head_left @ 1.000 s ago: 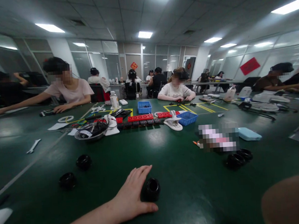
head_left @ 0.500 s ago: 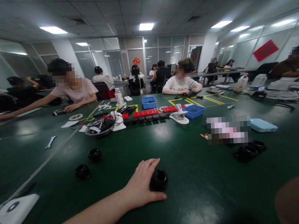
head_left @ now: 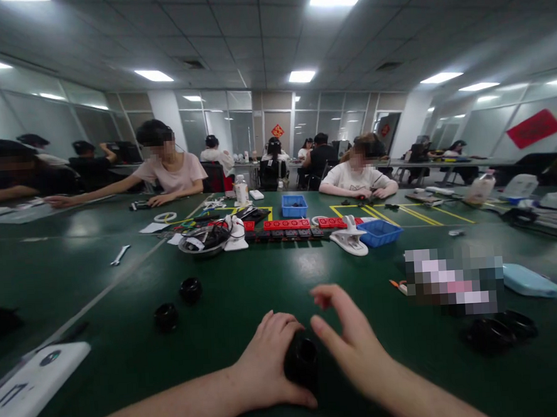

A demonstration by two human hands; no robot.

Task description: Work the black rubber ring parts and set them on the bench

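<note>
Low in the middle, a glossy black round part [head_left: 302, 361] with a hole in its top stands on the green table. My left hand [head_left: 270, 360] is wrapped around its left side, fingers behind and thumb in front. Close by on the right, my right hand [head_left: 351, 337] is held with thumb and fingers apart, holding nothing. Two similar black round parts, one farther back [head_left: 190, 290] and one nearer [head_left: 165, 317], sit to the left. Another pair of black rounded parts [head_left: 490, 336] lies at the right.
Across the middle stretch red and black socket strips [head_left: 286, 224], a bowl of cables [head_left: 204, 243], a white clamp [head_left: 351, 238] and blue bins [head_left: 379, 232]. A wrench [head_left: 120, 255] lies left, a white device [head_left: 37, 393] at lower left. Co-workers sit beyond.
My right hand has come in from the lower right to beside the black round part. My left hand stays around that part. The camera view has shifted, moving the scene right in the picture.
</note>
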